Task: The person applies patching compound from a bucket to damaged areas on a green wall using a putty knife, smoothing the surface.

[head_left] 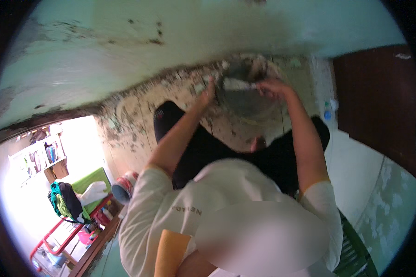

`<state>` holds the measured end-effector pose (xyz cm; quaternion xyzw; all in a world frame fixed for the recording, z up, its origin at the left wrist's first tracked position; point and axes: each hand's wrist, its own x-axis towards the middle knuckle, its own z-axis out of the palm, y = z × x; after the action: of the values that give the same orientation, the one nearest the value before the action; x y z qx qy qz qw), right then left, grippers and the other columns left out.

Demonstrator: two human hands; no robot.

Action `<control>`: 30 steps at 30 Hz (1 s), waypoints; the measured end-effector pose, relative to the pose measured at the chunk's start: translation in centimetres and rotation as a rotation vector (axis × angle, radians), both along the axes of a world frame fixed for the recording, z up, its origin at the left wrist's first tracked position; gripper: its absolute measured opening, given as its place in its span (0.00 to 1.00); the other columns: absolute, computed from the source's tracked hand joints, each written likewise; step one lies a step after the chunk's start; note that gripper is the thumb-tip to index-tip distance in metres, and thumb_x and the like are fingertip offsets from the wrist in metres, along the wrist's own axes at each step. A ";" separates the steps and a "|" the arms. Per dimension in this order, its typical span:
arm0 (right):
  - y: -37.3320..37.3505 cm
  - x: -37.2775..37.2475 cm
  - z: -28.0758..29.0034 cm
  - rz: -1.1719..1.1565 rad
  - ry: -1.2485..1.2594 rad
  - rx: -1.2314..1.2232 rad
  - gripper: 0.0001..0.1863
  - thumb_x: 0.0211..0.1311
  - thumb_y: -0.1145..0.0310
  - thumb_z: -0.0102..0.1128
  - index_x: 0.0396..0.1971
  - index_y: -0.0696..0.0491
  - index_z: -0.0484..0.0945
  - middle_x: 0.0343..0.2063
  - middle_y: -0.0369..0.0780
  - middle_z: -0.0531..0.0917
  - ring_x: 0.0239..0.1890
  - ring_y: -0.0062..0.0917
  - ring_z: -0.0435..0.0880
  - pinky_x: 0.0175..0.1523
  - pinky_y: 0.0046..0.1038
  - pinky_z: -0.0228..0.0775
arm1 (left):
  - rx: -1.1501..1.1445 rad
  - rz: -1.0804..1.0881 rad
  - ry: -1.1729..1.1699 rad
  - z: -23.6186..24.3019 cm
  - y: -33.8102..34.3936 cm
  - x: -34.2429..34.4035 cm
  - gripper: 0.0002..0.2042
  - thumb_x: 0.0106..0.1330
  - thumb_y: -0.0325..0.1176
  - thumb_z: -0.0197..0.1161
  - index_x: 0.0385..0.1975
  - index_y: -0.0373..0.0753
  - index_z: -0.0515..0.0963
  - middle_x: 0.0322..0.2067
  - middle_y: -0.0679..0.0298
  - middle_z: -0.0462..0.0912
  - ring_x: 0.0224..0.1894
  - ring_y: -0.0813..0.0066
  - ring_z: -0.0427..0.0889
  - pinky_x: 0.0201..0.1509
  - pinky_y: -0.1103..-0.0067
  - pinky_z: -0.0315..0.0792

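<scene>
My right hand (272,88) is closed on the handle of a pale, flat-bladed tool (238,85), held over a round, shallow grey pan (245,105) on the floor. A dark, rough clump (242,69) lies toward the pan's back. My left hand (208,91) is at the pan's left side with fingers fairly straight; whether it touches the rim I cannot tell. Loose chips and dirt (175,81) line the foot of a stained pale green wall (115,37). My bare foot (257,143) shows below the pan, between my dark-clad legs.
A dirty beige floor (129,122) surrounds me. A red-and-white bucket (124,187) stands behind my left arm. At the far left are a bright doorway, a shelf (39,157) and red-framed furniture with clothes (67,203). A brown panel (374,106) and small blue object (327,114) are at the right.
</scene>
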<state>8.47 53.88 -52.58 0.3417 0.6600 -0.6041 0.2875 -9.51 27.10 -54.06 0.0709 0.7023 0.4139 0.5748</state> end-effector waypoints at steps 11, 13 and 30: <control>-1.1 2.4 10.8 -0.434 0.279 -0.348 0.12 0.65 0.62 0.56 0.30 0.56 0.76 0.22 0.35 0.77 0.13 0.12 0.63 0.16 0.17 0.49 | 0.593 -0.061 1.382 25.4 -1.4 -8.0 0.08 0.58 0.28 0.65 0.37 0.40 0.80 0.29 0.61 0.84 0.32 0.66 0.85 0.36 0.72 0.76; -1.1 3.8 11.4 -0.521 0.363 -0.507 0.11 0.65 0.63 0.56 0.32 0.57 0.75 0.22 0.35 0.76 0.13 0.12 0.63 0.17 0.16 0.50 | 0.646 0.087 1.950 32.1 -0.8 -12.0 0.06 0.63 0.26 0.60 0.38 0.39 0.80 0.34 0.63 0.85 0.35 0.70 0.84 0.40 0.76 0.76; 4.2 8.5 30.2 -1.488 1.331 0.149 0.10 0.65 0.63 0.53 0.37 0.55 0.76 0.21 0.34 0.78 0.14 0.13 0.67 0.15 0.16 0.54 | 1.088 0.168 2.521 45.7 6.8 -16.3 0.20 0.64 0.29 0.57 0.53 0.34 0.60 0.61 0.42 0.59 0.64 0.44 0.62 0.58 0.62 0.72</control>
<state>16.92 58.11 -22.35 0.2772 0.3409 -0.6556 -0.6141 -25.80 33.88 -8.34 0.5668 0.4967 0.3237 -0.5720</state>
